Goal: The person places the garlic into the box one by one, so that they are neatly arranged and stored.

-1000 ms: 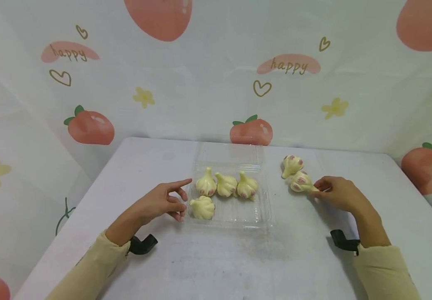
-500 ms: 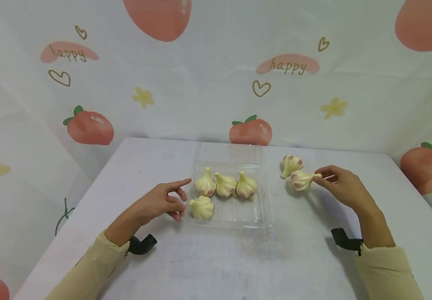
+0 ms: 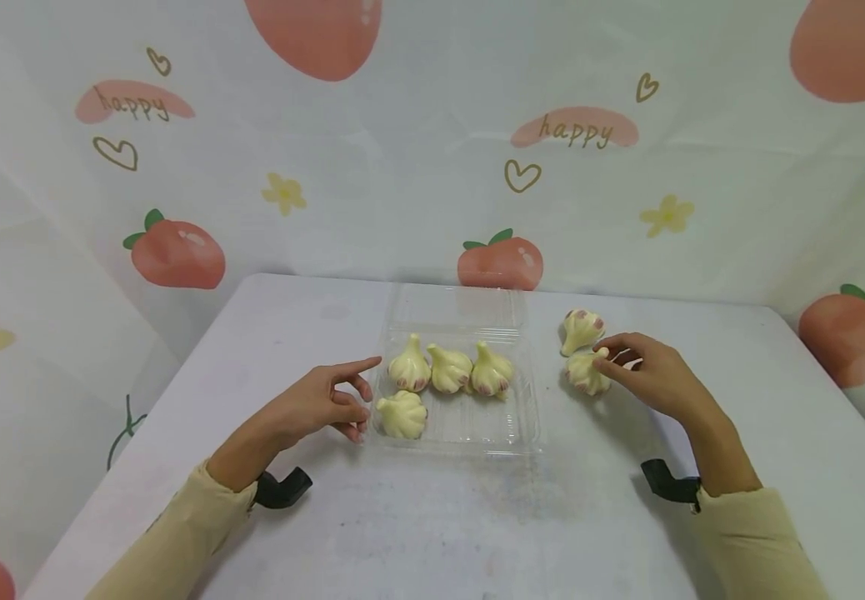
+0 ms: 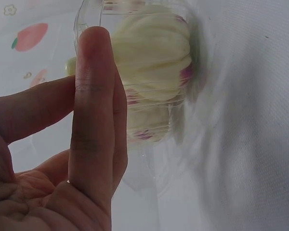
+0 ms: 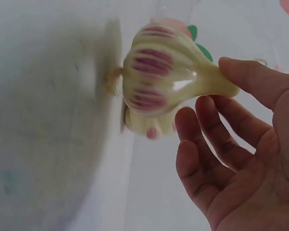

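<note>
My right hand (image 3: pixel 650 375) pinches the stem of a garlic bulb (image 3: pixel 585 372) between thumb and fingers. In the right wrist view that bulb (image 5: pixel 156 72) has purple streaks and its root end faces the table. Just behind it lies another bulb (image 3: pixel 582 328). My left hand (image 3: pixel 325 402) is beside the left edge of a clear plastic box (image 3: pixel 470 433), index finger extended and the others loosely bent, holding nothing. Inside the box, three bulbs form a back row and one bulb (image 3: pixel 402 415) sits front left. The left wrist view shows a bulb (image 4: pixel 154 57) behind the fingers.
The lid (image 3: pixel 455 307) of the box lies open toward the back edge of the white table (image 3: pixel 432 525). A patterned cloth (image 3: pixel 402 167) hangs behind it. A green cord (image 3: pixel 128 428) shows at the left edge.
My right hand has moved left with the pinched bulb, whose stem has swung from pointing right to more upright. The left hand has stayed beside the box.
</note>
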Demonstrator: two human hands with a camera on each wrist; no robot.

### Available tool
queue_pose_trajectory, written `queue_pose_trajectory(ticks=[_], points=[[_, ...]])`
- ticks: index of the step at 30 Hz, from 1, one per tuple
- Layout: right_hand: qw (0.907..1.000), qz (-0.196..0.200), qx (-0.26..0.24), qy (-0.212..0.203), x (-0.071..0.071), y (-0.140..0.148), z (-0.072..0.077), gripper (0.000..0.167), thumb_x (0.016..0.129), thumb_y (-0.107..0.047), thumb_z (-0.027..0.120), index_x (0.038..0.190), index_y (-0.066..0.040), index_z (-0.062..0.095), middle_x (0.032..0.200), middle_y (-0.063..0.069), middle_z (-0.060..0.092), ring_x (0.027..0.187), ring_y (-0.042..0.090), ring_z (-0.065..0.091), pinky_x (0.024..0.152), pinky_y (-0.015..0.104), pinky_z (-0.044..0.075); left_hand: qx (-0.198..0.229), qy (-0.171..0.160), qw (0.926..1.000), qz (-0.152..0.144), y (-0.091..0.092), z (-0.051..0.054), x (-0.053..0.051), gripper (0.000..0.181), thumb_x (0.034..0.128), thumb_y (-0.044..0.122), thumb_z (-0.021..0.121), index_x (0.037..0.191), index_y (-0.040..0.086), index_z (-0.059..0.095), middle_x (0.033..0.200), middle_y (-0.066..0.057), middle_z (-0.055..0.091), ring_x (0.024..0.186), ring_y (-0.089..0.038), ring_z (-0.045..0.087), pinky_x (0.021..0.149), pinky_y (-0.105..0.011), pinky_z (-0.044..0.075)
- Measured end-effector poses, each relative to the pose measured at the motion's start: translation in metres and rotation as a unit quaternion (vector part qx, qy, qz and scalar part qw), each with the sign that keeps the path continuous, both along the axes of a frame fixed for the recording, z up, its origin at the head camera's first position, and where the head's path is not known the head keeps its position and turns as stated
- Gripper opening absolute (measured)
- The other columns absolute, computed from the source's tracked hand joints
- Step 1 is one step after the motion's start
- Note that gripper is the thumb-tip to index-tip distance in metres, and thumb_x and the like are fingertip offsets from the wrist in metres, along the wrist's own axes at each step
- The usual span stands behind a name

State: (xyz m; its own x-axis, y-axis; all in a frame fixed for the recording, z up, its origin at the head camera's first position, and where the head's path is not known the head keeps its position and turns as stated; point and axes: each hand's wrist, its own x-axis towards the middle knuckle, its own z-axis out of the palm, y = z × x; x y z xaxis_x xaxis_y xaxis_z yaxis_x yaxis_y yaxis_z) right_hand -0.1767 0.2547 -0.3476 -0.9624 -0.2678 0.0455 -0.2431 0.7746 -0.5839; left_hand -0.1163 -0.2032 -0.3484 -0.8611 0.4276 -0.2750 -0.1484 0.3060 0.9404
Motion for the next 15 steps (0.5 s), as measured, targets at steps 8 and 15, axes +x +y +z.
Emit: queue_pose_trajectory(ticks=[8,15], points=[[0.9983,0.05,-0.001,0.028,-0.004,-0.013,-0.014,0.029,0.091,-0.022,0.071,0.117,-0.009,0.066,0.116,0.012,0.064,0.111,0.032,0.06,0.084,0.038,0.051,-0.007,-0.001,1.0,0.004,0.0,-0.001,0.0,0.08,0.0896,-0.004,0.065,0.158,0.007,0.026,0.108,-0.013,0.048,0.069,-0.021,0.069,0.07,-0.036,0.064],[0.9969,0.071,-0.012,0.031,-0.005,-0.015,-0.019,0.037,0.085,-0.018,0.077,0.118,-0.006,0.065,0.118,0.015,0.064,0.111,0.035,0.059,0.084,0.041,0.051,-0.007,-0.004,0.9999,0.008,0.0,-0.003,-0.001,0.08,0.09,-0.004,0.065,0.158,0.008,0.026,0.108,-0.013,0.048,0.07,-0.022,0.069,0.07,-0.036,0.064]])
